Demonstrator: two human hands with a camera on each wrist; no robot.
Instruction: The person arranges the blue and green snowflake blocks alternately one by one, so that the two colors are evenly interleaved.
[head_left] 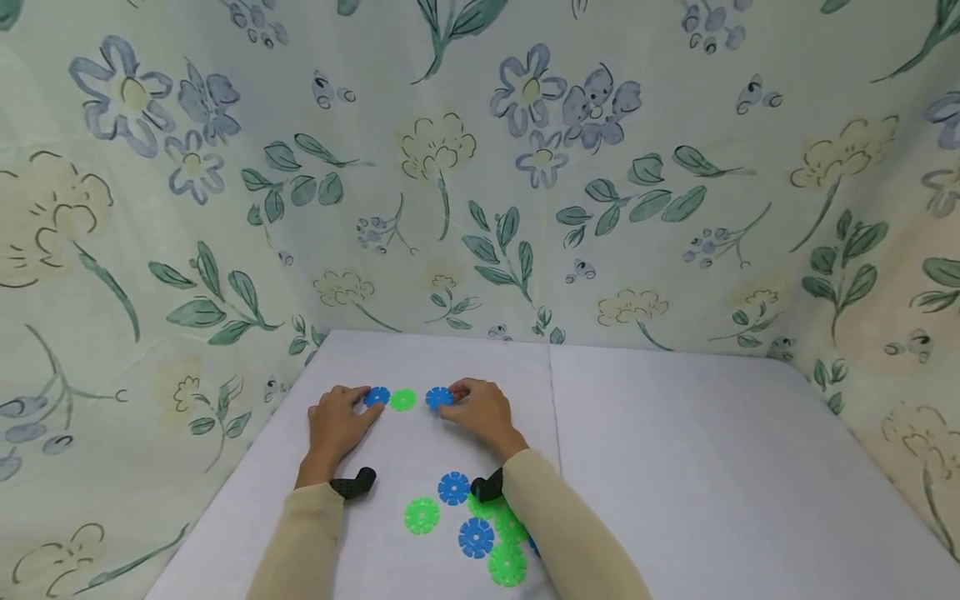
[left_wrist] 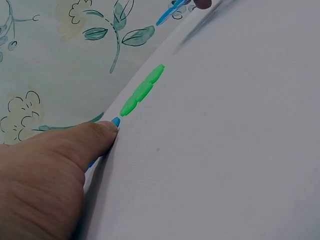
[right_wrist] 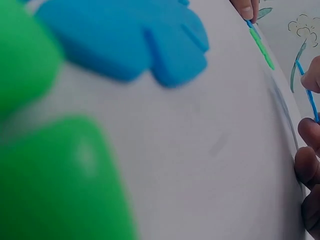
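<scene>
On white tabletop (head_left: pixel 675 450), discs (head_left: pixel 422 516), floral backdrop (head_left: pixel 660 267), seemingly fabric

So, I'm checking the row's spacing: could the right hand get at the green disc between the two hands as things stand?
Probably yes, though the right hand pinches a blue disc it would likely have to set down first. Nothing shows in the gap to the green disc.
</scene>
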